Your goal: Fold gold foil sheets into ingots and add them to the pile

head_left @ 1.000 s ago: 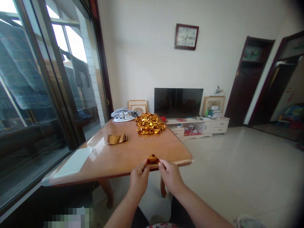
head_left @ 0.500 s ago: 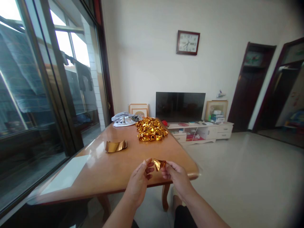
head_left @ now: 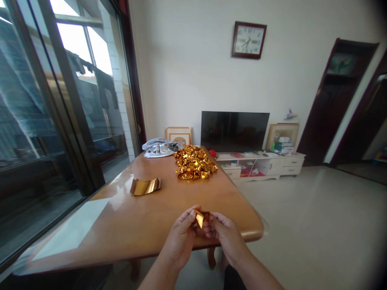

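Note:
A small piece of folded gold foil paper (head_left: 200, 219) is held up over the near edge of the table. My left hand (head_left: 182, 235) pinches its left side between thumb and fingers. My right hand (head_left: 224, 230) grips the other side, fingers curled behind it. Part of the fold is hidden by my fingertips. Farther back on the table lies a heap of folded gold foil pieces (head_left: 195, 163). To the left rests a small stack of flat, slightly curled gold foil sheets (head_left: 145, 187).
The wooden table (head_left: 130, 225) has a rounded right corner. A white sheet (head_left: 72, 229) lies along its left edge, beside the glass sliding door (head_left: 60, 121). Grey-white cloth or bags (head_left: 160, 148) sit at the far end. Beyond stand a television (head_left: 235, 131) and a white cabinet (head_left: 272, 166).
My left hand has closed in and now pinches the folded gold foil paper, where before its fingers were apart beside it. The view has shifted slightly.

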`<state>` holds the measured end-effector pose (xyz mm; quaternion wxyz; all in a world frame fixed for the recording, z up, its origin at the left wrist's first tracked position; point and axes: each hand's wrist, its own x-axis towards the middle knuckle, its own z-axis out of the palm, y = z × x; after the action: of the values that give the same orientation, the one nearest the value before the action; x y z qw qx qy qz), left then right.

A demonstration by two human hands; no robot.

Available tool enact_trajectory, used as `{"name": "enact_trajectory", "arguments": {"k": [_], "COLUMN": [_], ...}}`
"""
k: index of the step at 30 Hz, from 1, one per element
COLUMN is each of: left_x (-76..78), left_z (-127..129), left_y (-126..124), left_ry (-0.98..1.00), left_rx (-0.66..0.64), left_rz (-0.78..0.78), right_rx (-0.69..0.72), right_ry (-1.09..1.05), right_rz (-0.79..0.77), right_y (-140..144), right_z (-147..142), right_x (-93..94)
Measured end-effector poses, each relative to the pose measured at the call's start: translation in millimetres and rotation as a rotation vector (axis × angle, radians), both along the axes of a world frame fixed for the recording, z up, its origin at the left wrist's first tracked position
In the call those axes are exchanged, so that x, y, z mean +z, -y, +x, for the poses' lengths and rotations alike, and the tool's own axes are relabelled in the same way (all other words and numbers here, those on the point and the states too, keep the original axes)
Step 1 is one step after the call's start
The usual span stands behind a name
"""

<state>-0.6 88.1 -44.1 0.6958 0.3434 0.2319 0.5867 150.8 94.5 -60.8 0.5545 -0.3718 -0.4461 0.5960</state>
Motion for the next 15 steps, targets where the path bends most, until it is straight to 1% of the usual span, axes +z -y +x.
{"name": "enact_trajectory", "arguments": {"k": [6,15], "left_x": [2.0,-7.2], "left_z": [-0.3,-0.5], "left_y": [-9.8,-20.8], "left_ry": [0.000,0.018], "left_rx": [0.021,0.044], "left_rz": [-0.041,-0.040], "right_rx": [0.007,0.041], "right_ry": [0.004,-0.022], "right_rz": [-0.003,-0.029], "right_y": [-9.0,-17.2], "right_z": [-0.4,0.8], "right_x": [2.8,1.0]}}
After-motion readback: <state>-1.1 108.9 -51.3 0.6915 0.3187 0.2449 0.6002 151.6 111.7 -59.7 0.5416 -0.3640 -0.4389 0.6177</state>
